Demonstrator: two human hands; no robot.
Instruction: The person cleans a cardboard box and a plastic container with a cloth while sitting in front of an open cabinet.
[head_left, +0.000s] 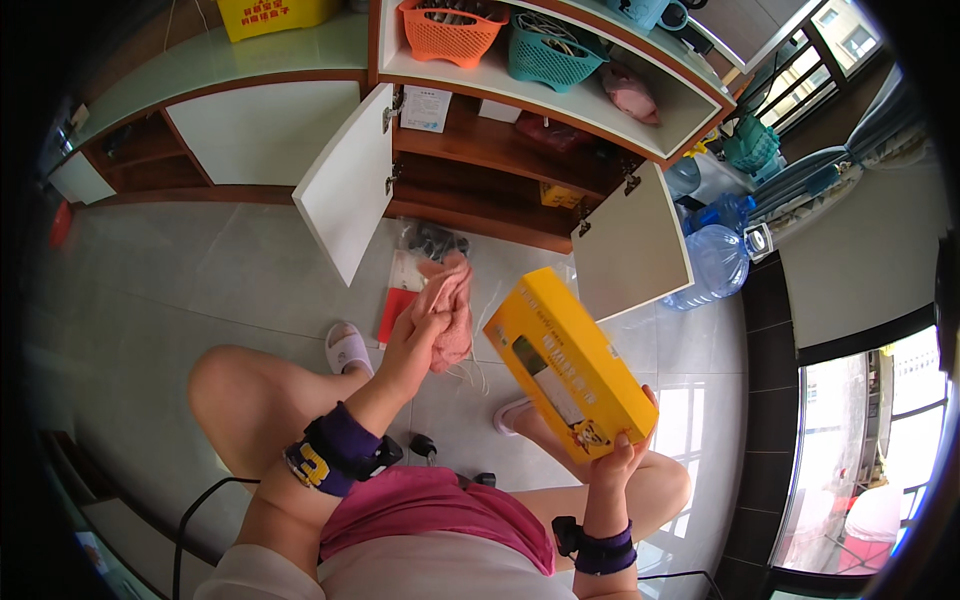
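A pink cloth (451, 315), bunched up, is gripped in my left hand (415, 341) in front of the cabinet. My right hand (622, 457) holds a yellow cardboard box (574, 367) by its near end; the box is tilted, with a printed mascot and writing on it. Beyond the cloth, a clear plastic bag with dark contents (435, 241) lies on the floor. A red and white flat item (397, 311) lies beside it, partly hidden by my left hand and the cloth. Thin pale strings hang below the cloth.
The cabinet's left door (349, 187) and right door (637, 244) stand open towards me. On its lower shelf (480, 202) is a small yellow box (560, 196). An orange basket (454, 34) and a teal basket (555, 60) stand above. Large water bottles (712, 262) are at the right.
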